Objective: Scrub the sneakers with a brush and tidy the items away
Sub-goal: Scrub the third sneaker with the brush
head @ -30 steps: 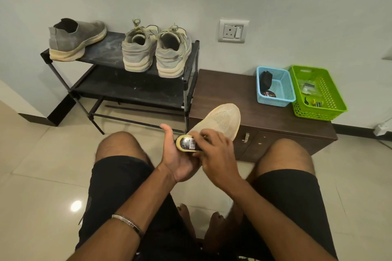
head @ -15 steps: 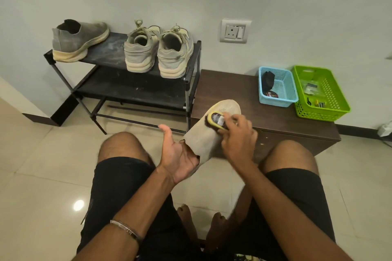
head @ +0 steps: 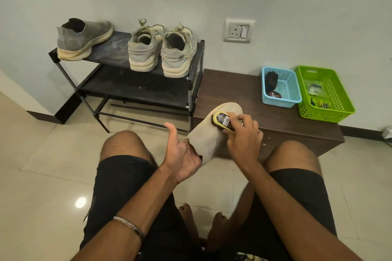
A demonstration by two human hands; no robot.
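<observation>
Yellow-rimmed brush (head: 222, 121), beige sneaker (head: 209, 136), blue basket (head: 294, 99), green basket (head: 339, 99).

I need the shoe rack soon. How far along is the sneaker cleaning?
Nothing looks done. In hand: the left hand holds a grey sneaker while the right hand scrubs it with the brush. Left: three dusty shoes on the rack, then tidying.

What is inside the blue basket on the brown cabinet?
The blue basket holds a black cloth-like item leaning against its left wall and a round dark tin with a printed lid at the front. What lies under the black item is hidden; the remaining mesh floor shows bare.
</observation>
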